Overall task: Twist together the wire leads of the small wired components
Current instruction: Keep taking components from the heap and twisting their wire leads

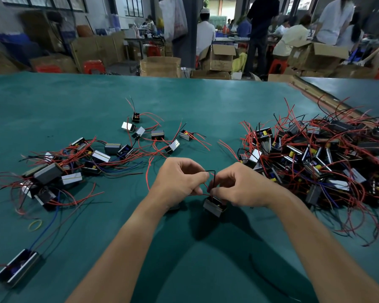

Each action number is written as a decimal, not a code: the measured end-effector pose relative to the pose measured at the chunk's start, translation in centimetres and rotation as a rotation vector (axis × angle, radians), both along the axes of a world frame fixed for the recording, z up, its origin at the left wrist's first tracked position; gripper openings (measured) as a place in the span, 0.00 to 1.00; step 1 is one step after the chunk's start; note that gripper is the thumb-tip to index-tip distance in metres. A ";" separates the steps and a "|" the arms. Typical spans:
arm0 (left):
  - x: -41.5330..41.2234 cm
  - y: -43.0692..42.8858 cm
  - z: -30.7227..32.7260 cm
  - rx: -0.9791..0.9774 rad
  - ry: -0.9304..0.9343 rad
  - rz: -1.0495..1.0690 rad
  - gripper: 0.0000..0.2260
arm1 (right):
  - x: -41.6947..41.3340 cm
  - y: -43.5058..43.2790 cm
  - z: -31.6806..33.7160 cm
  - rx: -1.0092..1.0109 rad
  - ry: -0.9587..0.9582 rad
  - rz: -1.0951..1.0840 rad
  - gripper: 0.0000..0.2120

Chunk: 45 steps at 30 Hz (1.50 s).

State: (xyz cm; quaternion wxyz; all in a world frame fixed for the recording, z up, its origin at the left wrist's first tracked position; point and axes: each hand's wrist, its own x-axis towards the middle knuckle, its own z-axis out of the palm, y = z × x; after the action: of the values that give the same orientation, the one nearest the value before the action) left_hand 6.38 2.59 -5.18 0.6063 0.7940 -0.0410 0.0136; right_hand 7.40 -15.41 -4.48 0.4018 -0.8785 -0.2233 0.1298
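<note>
I see both hands meeting over the near middle of the flat teal-green table mat (pixel 206 101). My left hand (pixel 179 180) is curled, its thumb and fingertips pinching a thin black wire lead (pixel 212 174) that arcs across to my right hand (pixel 239 184). The right hand is also curled, pinching the leads just above the small black box-shaped component with a silvery metal side (pixel 213 207), which hangs tilted just below the fingers, between the two wrists. A thin red wire lead (pixel 148 171) loops out to the left of the left hand; I cannot tell which fingers hold it.

To the right lies a dense heap of similar black components tangled in red wires (pixel 315 154). To the left is a looser scatter of the same parts (pixel 74 162), trailing further off towards the middle. A yellow rubber band (pixel 35 225) lies near left, and one larger black component (pixel 18 266) sits at the near left edge.
</note>
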 end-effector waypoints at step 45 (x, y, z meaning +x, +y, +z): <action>0.6 0.0 -0.7 -0.085 0.115 0.081 0.05 | -0.7 -0.7 1.5 0.127 0.038 -0.019 0.10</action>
State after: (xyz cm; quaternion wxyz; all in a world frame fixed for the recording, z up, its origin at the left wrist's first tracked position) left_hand 7.02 2.59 -5.91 0.6397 0.7681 0.0266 -0.0058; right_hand 6.73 -16.14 -2.96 0.4623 -0.8506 -0.2152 0.1284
